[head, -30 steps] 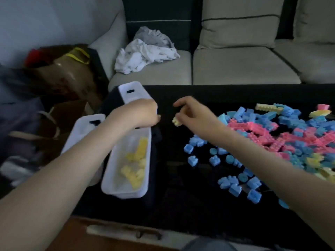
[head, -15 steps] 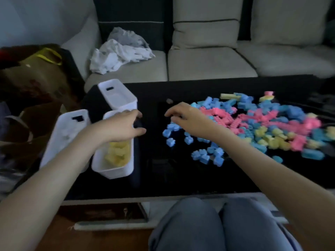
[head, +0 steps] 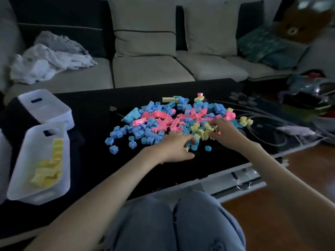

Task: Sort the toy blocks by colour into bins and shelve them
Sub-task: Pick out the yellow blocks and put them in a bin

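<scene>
A heap of blue, pink and yellow toy blocks (head: 174,120) lies on the black table (head: 90,109). My left hand (head: 175,147) is at the heap's near edge and pinches a small yellow block (head: 186,149) between its fingertips. My right hand (head: 222,131) reaches into a cluster of yellow blocks (head: 202,131) with curled fingers on them. A white bin (head: 20,178) at the left holds several yellow blocks (head: 49,167). A second white bin (head: 45,107) stands behind it.
A third white bin's edge (head: 2,160) shows at the far left. A grey sofa (head: 150,69) with a white cloth (head: 49,58) stands behind the table. Cables and a cluttered pile (head: 308,98) lie at the table's right end. My knees (head: 174,221) are below.
My left hand left the yellow bin and moved right to the heap, where it now pinches a yellow block. My right hand moved further right into the yellow blocks. The view swung right.
</scene>
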Demonstrator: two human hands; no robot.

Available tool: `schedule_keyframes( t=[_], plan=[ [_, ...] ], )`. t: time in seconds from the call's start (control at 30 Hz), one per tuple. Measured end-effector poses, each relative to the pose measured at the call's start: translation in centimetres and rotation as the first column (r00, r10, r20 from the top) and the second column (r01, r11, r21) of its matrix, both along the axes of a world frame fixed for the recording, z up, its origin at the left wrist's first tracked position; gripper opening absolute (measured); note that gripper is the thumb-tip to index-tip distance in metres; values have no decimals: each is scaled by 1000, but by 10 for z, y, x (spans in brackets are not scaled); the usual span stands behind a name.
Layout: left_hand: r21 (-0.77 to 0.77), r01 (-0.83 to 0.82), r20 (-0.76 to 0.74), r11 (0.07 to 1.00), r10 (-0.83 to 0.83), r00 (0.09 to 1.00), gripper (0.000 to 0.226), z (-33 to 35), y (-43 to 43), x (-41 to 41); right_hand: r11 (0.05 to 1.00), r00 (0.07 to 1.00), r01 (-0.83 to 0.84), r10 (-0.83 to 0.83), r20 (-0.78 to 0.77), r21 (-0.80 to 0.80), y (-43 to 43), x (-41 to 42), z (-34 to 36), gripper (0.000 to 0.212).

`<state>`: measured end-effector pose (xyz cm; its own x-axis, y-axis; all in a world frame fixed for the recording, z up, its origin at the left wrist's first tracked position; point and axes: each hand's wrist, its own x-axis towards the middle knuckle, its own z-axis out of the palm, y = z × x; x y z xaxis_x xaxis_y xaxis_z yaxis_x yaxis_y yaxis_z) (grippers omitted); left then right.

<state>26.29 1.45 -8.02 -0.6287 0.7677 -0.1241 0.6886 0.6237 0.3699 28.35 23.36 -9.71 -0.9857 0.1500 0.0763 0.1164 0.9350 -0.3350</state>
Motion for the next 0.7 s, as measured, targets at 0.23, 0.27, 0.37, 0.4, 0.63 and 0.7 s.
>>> schedule_keyframes(
  t=[0.23,0.27,0.37,0.4,0.63,0.7],
  plan=[
    [-188,-68,-234,980,23,972,28,-19,25,-14,994,996,-16,6,90,107,3,-2,-22,40],
    [-178,-70,-225,981,29,974,25,-20,24,-16,992,997,-32,24,73,119,1,-4,-23,38],
    [-130,-80,-176,988,57,983,13,-16,20,-21,983,996,-82,74,57,163,-3,-11,-27,36],
    [-101,-92,-152,991,76,985,9,-13,18,-22,978,994,-102,92,61,182,-5,-14,-28,35],
    [150,-236,76,960,227,971,14,-4,3,-43,980,986,-161,164,-11,117,-3,-25,-34,23],
    [170,-240,58,956,234,971,12,-6,4,-52,990,989,-141,141,-48,3,0,-28,-32,18]
  ],
)
